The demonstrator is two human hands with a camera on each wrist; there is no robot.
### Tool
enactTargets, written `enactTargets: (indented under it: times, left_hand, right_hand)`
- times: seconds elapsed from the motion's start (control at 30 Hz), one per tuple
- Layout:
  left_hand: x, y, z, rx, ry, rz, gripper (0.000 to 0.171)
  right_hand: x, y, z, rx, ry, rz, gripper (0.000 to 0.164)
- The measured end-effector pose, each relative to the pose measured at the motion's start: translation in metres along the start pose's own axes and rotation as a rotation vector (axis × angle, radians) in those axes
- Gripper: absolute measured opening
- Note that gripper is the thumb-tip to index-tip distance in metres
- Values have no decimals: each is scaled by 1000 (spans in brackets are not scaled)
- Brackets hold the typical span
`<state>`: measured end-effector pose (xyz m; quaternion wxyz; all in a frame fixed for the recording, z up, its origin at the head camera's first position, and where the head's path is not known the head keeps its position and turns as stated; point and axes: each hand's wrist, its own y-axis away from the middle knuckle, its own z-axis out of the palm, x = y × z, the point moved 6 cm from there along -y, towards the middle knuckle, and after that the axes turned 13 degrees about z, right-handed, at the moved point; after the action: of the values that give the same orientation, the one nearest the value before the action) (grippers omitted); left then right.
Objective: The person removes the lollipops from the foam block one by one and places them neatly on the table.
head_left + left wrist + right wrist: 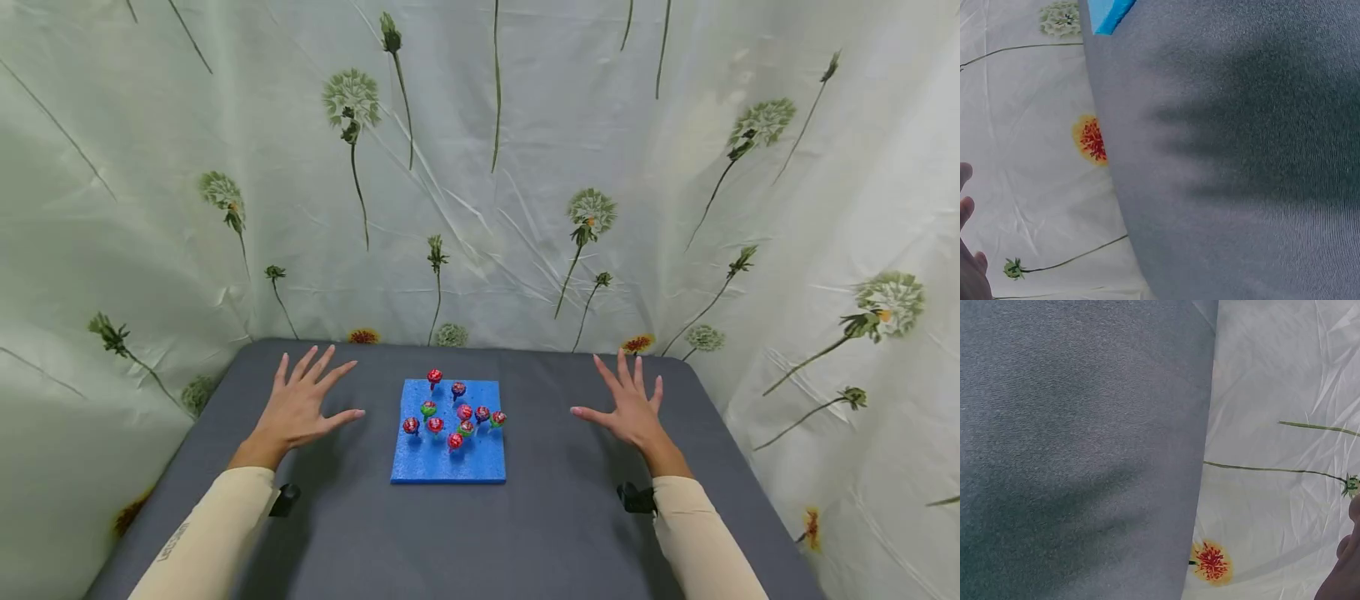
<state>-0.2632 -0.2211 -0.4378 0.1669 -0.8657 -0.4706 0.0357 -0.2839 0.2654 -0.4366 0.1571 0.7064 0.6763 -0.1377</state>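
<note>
Both hands hover over a grey table with fingers spread, holding nothing. My left hand (298, 408) is left of a blue square board (446, 469), its thumb pointing toward the board. On the other side, my right hand (630, 412) mirrors it, thumb toward the board. Several lollipops (435, 425) with red, green and dark purple wrappers stand in the board, mostly over its middle and right. In the left wrist view a corner of the blue board (1107, 14) shows at the top, and a few fingertips (965, 209) at the left edge. Fingertips (1355, 509) also appear at the right wrist view's edge.
The grey table (540, 533) has rounded far corners. A pale curtain (480, 208) printed with dandelions hangs right behind it and along both sides. Small dark wrist cameras (636, 497) sit under both sleeves, and the hands cast shadows on the tabletop.
</note>
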Motion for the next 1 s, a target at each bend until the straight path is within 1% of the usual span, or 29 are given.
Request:
enactTargets:
  times: [0.13, 0.2, 0.33, 0.43, 0.6, 0.8, 1.0]
  left_hand:
    - [1, -3, 9, -15, 1, 8, 85]
    - [1, -2, 12, -25, 1, 4, 86]
    - [3, -1, 21, -23, 25, -7, 84]
    - [5, -1, 29, -22, 49, -24, 84]
    - [9, 2, 43, -43, 74, -61, 86]
    - [15, 5, 64, -62, 80, -101, 85]
    - [21, 4, 80, -72, 96, -106, 89]
  right_hand:
    - [1, -2, 2, 6, -38, -17, 100]
    - [0, -4, 5, -1, -55, -27, 101]
    - [-4, -6, 13, -5, -80, -37, 102]
    - [-9, -8, 20, -14, -94, -42, 103]
    - [-15, -9, 31, -22, -130, -49, 104]
    - [-11, -8, 47, -6, -201, -53, 100]
    - [-19, -5, 64, 32, -288, -104, 93]
